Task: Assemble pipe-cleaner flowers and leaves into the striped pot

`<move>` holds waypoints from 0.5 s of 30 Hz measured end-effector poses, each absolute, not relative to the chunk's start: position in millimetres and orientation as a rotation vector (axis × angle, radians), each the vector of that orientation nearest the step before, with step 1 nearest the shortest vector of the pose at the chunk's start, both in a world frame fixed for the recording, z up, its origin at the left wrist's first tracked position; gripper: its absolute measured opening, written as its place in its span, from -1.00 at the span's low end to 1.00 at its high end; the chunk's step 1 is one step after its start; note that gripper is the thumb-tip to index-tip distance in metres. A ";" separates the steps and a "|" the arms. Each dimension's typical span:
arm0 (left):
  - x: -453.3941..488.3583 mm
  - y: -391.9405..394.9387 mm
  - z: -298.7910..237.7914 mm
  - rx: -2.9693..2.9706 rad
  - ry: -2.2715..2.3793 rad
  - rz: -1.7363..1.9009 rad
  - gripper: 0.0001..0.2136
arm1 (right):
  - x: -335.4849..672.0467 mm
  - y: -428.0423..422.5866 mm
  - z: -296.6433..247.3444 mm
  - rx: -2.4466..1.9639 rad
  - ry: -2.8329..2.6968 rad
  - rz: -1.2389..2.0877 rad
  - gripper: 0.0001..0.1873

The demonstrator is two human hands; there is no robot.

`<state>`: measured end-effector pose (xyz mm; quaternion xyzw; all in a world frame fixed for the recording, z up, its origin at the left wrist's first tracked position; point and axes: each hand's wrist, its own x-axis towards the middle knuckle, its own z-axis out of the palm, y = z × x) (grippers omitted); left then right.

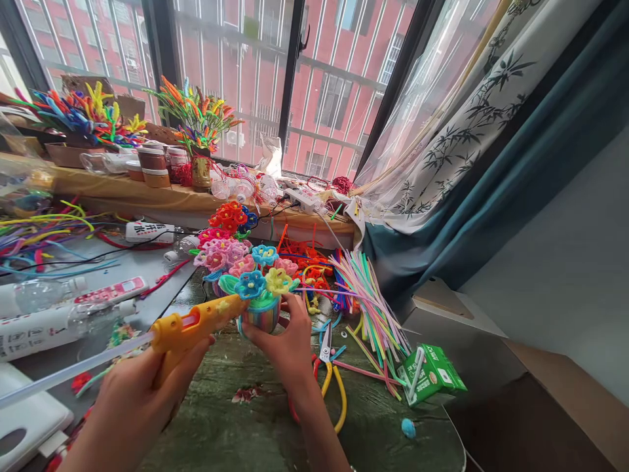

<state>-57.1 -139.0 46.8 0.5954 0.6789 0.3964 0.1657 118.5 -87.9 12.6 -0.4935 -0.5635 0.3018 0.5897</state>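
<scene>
My left hand (142,393) is wrapped round the handle of an orange hot glue gun (196,322), and a long translucent glue stick (93,362) sticks out of its back end. The gun's nozzle end meets the near side of a small striped flower pot (265,320); whether it touches cannot be made out. Fingers and thumb of my right hand (287,341) grip this pot from the right. Fuzzy pipe-cleaner flowers in blue (249,284), yellow (278,280) and pink rise from it. More pink and red flowers (226,252) stand right behind.
Scissors (325,354) with yellow handles lie beside my right wrist. Further right are a bundle of pastel pipe cleaners (368,295), a green drink carton (432,373) and a blue pompom (408,428). Plastic bottles (44,331) lie at left; a crowded sill (88,187) runs behind.
</scene>
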 end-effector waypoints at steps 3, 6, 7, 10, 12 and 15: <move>-55.5 -138.0 50.2 1.753 1.959 1.181 -0.56 | 118.1 -88.1 12.3 -1.149 -1.314 0.710 -0.50; -56.0 -135.6 50.5 1.764 1.973 1.169 -0.54 | 117.8 -87.7 11.6 -1.138 -1.314 0.708 -0.52; -56.6 -135.1 50.2 1.763 1.980 1.156 -0.53 | 117.7 -87.5 11.5 -1.136 -1.313 0.709 -0.52; -58.4 -135.5 49.5 1.759 1.999 1.112 -0.49 | 117.1 -87.1 12.0 -1.135 -1.305 0.717 -0.51; -59.2 -137.4 49.4 1.745 2.006 1.083 -0.48 | 116.8 -87.2 12.7 -1.140 -1.301 0.720 -0.52; -59.5 -140.1 48.1 1.683 1.979 1.066 -0.49 | 116.5 -87.9 13.7 -1.147 -1.300 0.718 -0.52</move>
